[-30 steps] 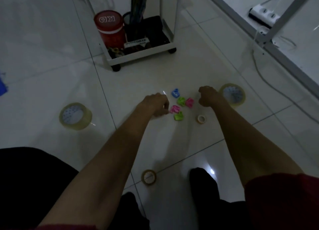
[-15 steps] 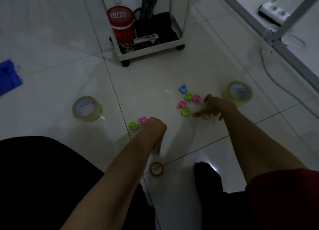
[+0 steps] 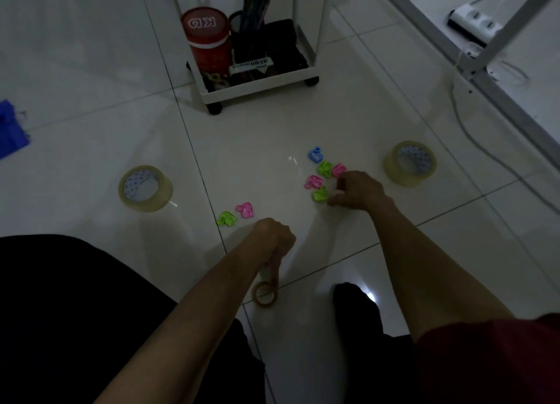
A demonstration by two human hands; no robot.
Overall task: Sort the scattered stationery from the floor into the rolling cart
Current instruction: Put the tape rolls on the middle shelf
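Coloured binder clips lie on the white tile floor: a blue clip (image 3: 315, 155), a green clip (image 3: 325, 168) and pink ones (image 3: 313, 181) in a cluster, plus a green and pink pair (image 3: 226, 218) further left. My right hand (image 3: 357, 191) is curled at the cluster's right edge, covering the small white tape roll and apparently pinching it. My left hand (image 3: 272, 240) is curled, with one finger reaching down into a small brown tape roll (image 3: 265, 296). Two large clear tape rolls (image 3: 145, 188) (image 3: 409, 162) stand left and right. The white rolling cart (image 3: 257, 85) is ahead.
The cart's bottom tray holds a red canister (image 3: 206, 40), a pen cup and dark items. A power strip (image 3: 472, 21) and cable (image 3: 460, 121) lie by a metal frame (image 3: 515, 106) at the right. A blue object (image 3: 10, 131) sits far left. My dark-clothed legs (image 3: 75, 312) fill the foreground.
My left hand drew back from the clip cluster down to the small brown tape roll. My right hand came down over the small white roll and curled. The view shifted, showing two more clips.
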